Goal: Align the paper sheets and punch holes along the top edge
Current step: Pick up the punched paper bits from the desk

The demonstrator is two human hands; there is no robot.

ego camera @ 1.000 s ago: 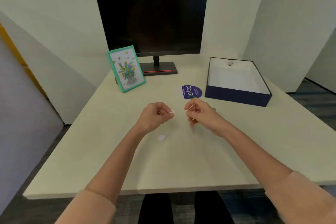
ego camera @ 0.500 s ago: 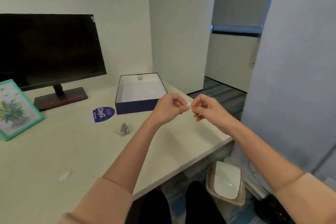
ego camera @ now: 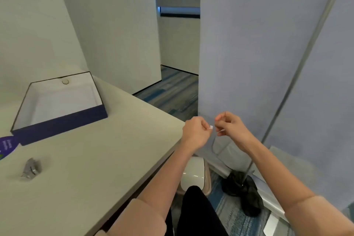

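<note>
Although the task calls for aligned, punched sheets, no stack of paper and no punch shows anywhere, so I judge nothing visibly done. Out past the edge of the smooth, pale matte desk (ego camera: 99, 159), above a rounded, glossy white bin (ego camera: 193, 176), the left hand (ego camera: 195, 134) and right hand (ego camera: 232, 129) are both pinched shut on a tiny white scrap (ego camera: 211, 127) between them. On the desk sit a shallow navy box (ego camera: 63, 122) with a white lining and a small crumpled grey metallic piece (ego camera: 31, 167).
</note>
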